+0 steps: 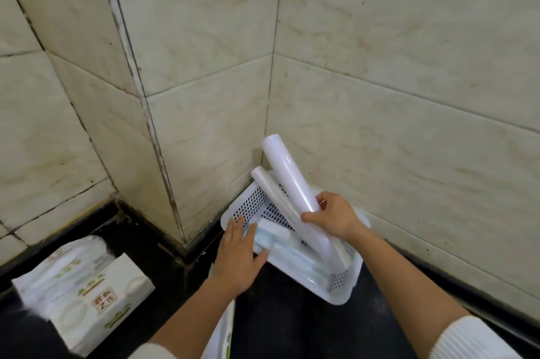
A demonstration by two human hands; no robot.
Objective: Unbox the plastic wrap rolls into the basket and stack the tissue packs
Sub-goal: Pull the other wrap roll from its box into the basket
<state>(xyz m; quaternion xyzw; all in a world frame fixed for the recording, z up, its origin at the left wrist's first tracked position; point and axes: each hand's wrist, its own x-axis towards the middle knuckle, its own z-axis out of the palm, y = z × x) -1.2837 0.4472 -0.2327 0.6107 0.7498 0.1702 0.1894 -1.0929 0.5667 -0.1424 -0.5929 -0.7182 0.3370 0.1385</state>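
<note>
A white perforated plastic basket [248, 206] sits on the dark counter in the tiled corner. My right hand [333, 217] grips a thick white plastic wrap roll [287, 174], held slanted over the basket with its far end up toward the wall. A thinner roll [270, 190] leans in the basket beside it. Pale blue-white wrapped items [280, 244] lie on the basket floor. My left hand [238, 256] rests flat with fingers spread on the basket's near-left rim. Tissue packs [79, 288] lie at the lower left of the counter.
Beige marble-look tiled walls [380, 95] close in the corner right behind and beside the basket. A jutting wall column [152, 154] stands left of it. A white printed package [223, 332] lies under my left forearm. The black counter [292, 315] runs along the walls.
</note>
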